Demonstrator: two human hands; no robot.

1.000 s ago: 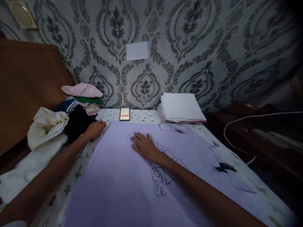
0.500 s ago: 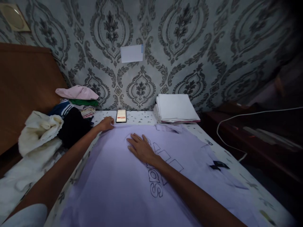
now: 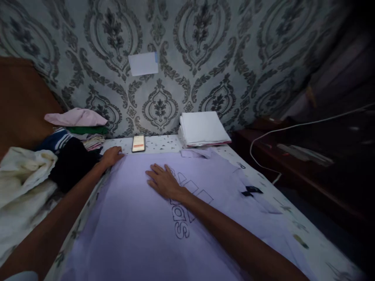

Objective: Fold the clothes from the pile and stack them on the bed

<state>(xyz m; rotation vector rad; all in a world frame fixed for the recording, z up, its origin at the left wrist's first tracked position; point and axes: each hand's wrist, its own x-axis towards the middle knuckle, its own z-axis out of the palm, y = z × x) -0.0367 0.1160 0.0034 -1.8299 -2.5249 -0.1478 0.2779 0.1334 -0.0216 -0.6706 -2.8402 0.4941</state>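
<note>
A lilac T-shirt [image 3: 131, 218] with black outlined lettering lies spread sideways on the white patterned cloth, its neck and black label to the right. At its far left corner is my left hand [image 3: 113, 156], fingers closed on the hem; the fingertips are partly hidden. My right hand [image 3: 164, 181] rests flat on the shirt's chest beside the printed logo, fingers spread, holding nothing. One sleeve [image 3: 196, 153] is bunched along the far edge.
A lit phone [image 3: 138, 143] lies beyond the shirt, left of a white stack of papers [image 3: 203, 128]. Piled clothes [image 3: 79, 117] stand at the left by a brown wooden board [image 3: 23, 105]. A white cable [image 3: 263, 134] hangs at the right, past the bed's edge.
The whole view has shifted, so things appear further left. My left hand stays at the shirt's corner and my right hand stays flat on the chest.
</note>
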